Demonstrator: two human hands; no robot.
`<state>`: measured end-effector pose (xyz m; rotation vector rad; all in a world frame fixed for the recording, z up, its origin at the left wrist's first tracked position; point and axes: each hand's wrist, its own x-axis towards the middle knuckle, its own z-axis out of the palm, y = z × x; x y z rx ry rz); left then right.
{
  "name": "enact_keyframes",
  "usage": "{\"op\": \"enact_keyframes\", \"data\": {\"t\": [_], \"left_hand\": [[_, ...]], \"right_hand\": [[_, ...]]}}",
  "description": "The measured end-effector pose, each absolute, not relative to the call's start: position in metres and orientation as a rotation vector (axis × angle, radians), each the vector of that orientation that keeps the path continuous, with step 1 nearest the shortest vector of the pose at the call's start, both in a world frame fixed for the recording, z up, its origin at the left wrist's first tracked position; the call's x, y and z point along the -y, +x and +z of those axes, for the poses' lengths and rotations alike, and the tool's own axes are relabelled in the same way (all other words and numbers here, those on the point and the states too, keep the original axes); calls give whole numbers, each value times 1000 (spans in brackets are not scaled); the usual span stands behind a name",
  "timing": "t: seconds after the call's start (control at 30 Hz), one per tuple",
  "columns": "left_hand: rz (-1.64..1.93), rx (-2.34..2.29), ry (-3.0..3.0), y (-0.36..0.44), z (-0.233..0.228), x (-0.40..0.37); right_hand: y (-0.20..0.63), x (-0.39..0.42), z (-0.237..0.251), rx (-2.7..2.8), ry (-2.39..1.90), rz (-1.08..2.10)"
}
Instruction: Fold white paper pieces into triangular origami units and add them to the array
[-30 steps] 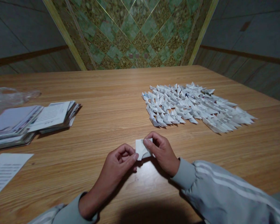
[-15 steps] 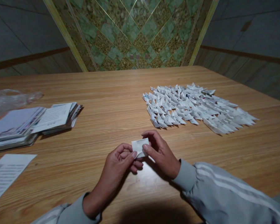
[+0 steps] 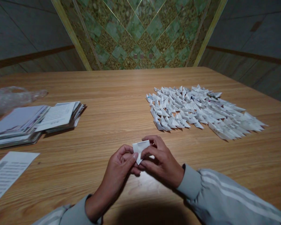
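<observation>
A small folded piece of white paper (image 3: 140, 146) is held up between both hands above the table's near middle. My left hand (image 3: 121, 162) grips its lower left edge, thumb in front and fingers behind. My right hand (image 3: 160, 159) is closed on the paper's right side, with fingertips at its front and lower corner. The paper's lower edge comes to a point between the hands. The fingers cover part of the folds. Beyond my right hand, many folded paper boats (image 3: 182, 109) stand in tight rows.
Two stacks of paper sheets, a left stack (image 3: 16, 120) and a right stack (image 3: 61, 115), lie at the left. A loose printed sheet (image 3: 11, 172) is in front of them, and a clear plastic bag (image 3: 11, 97) behind. Everything rests on a wooden table (image 3: 107, 90).
My right thumb has moved from the paper's front to below it, and the right index finger now presses its front. The paper's lower edge has become pointed. The view has shifted slightly left.
</observation>
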<state>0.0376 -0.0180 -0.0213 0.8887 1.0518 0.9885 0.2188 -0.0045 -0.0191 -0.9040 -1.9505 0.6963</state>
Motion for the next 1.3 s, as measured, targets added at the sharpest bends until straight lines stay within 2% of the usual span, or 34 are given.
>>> {"op": "enact_keyframes", "data": {"t": [0.2, 0.43, 0.63, 0.93, 1.1, 1.2, 1.3], "left_hand": [[996, -1092, 977, 39, -22, 20], [959, -1087, 1000, 42, -22, 28], [939, -1124, 946, 41, -26, 31], [970, -1191, 1159, 29, -29, 28], [996, -1127, 1038, 28, -24, 23], [954, -1174, 1085, 26, -21, 19], [929, -1228, 1276, 24, -20, 17]], "right_hand": [[221, 1, -20, 2010, -836, 649], [219, 1, -19, 1866, -932, 863], [219, 2, -22, 1789, -1007, 884], [217, 5, -24, 1645, -1073, 1117], [213, 7, -23, 1406, -1062, 1277], [213, 6, -19, 1437, -1090, 1257], [216, 3, -15, 1618, -1098, 1082]]}}
